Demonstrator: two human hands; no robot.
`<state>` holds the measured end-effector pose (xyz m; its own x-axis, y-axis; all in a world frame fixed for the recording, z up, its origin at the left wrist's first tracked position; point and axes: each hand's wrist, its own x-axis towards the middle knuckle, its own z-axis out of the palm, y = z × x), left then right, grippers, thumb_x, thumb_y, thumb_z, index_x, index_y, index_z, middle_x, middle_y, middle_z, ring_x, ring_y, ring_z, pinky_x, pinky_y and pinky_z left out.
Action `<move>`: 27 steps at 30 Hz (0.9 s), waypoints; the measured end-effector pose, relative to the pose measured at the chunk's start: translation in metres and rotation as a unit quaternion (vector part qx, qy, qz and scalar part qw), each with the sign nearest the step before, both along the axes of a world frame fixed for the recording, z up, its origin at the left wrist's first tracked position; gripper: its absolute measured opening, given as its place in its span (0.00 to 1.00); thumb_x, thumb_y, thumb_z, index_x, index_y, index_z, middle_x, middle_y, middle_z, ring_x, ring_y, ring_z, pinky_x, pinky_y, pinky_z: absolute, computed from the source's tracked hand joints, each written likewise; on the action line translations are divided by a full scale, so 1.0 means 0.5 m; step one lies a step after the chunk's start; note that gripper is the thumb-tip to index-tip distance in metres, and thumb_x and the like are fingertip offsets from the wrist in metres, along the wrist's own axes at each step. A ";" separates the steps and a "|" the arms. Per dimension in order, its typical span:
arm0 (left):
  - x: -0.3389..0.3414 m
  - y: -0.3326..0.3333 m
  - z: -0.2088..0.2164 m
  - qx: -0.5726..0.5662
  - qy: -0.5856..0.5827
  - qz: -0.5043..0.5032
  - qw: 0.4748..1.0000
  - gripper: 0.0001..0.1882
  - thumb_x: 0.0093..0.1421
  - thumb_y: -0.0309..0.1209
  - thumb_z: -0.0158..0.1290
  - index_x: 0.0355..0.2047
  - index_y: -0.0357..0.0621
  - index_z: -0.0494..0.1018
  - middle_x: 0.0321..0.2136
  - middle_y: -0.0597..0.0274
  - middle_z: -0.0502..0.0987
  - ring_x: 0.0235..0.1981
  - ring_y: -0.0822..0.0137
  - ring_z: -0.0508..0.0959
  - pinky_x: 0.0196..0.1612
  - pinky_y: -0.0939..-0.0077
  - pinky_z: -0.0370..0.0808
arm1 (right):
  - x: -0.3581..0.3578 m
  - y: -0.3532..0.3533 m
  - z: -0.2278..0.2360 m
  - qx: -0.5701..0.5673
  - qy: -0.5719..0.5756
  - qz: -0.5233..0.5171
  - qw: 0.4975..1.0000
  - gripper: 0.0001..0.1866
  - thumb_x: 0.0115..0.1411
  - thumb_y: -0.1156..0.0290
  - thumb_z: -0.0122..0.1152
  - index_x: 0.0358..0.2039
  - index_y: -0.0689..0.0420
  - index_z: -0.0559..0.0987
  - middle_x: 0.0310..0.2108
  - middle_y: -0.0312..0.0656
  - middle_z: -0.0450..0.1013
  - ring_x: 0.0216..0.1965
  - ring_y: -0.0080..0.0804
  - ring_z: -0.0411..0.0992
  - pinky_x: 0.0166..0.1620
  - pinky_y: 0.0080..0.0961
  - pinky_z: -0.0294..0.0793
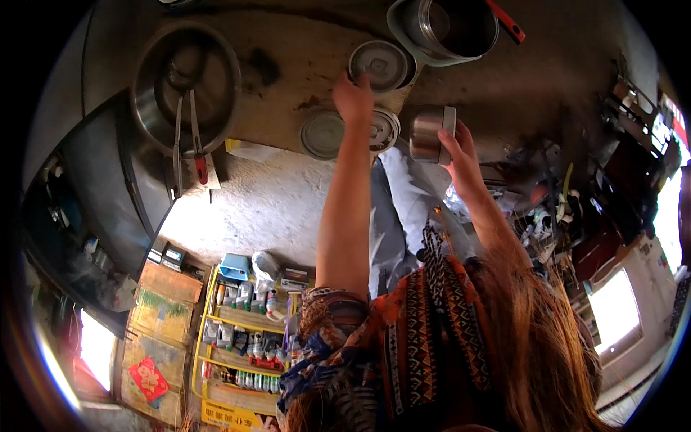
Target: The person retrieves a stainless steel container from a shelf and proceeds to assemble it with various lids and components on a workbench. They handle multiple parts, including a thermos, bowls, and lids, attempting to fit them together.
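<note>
My left hand (353,99) reaches over the wooden tabletop with its fingers closed at the near edge of a round grey lid (384,63). This lid lies over a darker round rim. To the right, off the table's edge, my right hand (461,147) is wrapped round a small stainless-steel canister (427,134), tilted on its side with a pale band at its right end. A second round grey lid (321,135) lies left of my left wrist. Partly behind that wrist is another round lid (385,131), paler and ringed.
A wide steel basin (143,108) holding a ladle (180,108) and a red-handled utensil (201,169) stands at the left. At the far right is a pot with a red handle (508,23). A yellow rack (205,327) of bottles stands lower left.
</note>
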<state>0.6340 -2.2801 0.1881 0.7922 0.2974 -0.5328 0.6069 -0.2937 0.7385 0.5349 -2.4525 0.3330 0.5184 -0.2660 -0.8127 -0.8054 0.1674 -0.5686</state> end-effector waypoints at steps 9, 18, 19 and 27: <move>-0.132 0.127 0.106 -0.337 0.005 0.256 0.906 0.12 0.64 0.26 0.49 0.48 0.38 0.70 0.43 0.59 0.75 0.42 0.68 0.76 0.41 0.66 0.79 | 0.050 0.036 0.026 -0.285 -0.200 0.263 0.900 0.57 0.41 0.59 0.78 0.65 0.63 0.52 0.60 0.54 0.57 0.61 0.44 0.59 0.61 0.36 0.62; -0.305 0.209 0.176 -0.394 -0.003 0.362 0.844 0.15 0.65 0.26 0.48 0.52 0.41 0.68 0.48 0.62 0.73 0.47 0.68 0.74 0.46 0.68 0.75 | 0.150 0.039 0.133 -0.377 -0.425 0.362 0.739 0.62 0.34 0.61 0.79 0.66 0.62 0.51 0.62 0.56 0.53 0.62 0.53 0.54 0.62 0.44 0.58; -0.315 0.212 0.185 -0.393 -0.011 0.366 0.844 0.15 0.65 0.26 0.48 0.52 0.41 0.68 0.48 0.61 0.73 0.48 0.68 0.74 0.47 0.68 0.75 | 0.171 0.027 0.143 -0.383 -0.440 0.339 0.738 0.61 0.34 0.61 0.78 0.65 0.63 0.51 0.62 0.55 0.53 0.61 0.53 0.54 0.62 0.44 0.57; -0.373 0.205 0.222 -0.371 -0.034 0.390 0.842 0.16 0.66 0.25 0.47 0.53 0.37 0.67 0.50 0.58 0.72 0.51 0.65 0.73 0.53 0.61 0.74 | 0.328 -0.029 0.135 -0.524 -0.408 0.332 0.670 0.56 0.39 0.58 0.78 0.64 0.58 0.55 0.60 0.53 0.57 0.61 0.51 0.55 0.60 0.45 0.59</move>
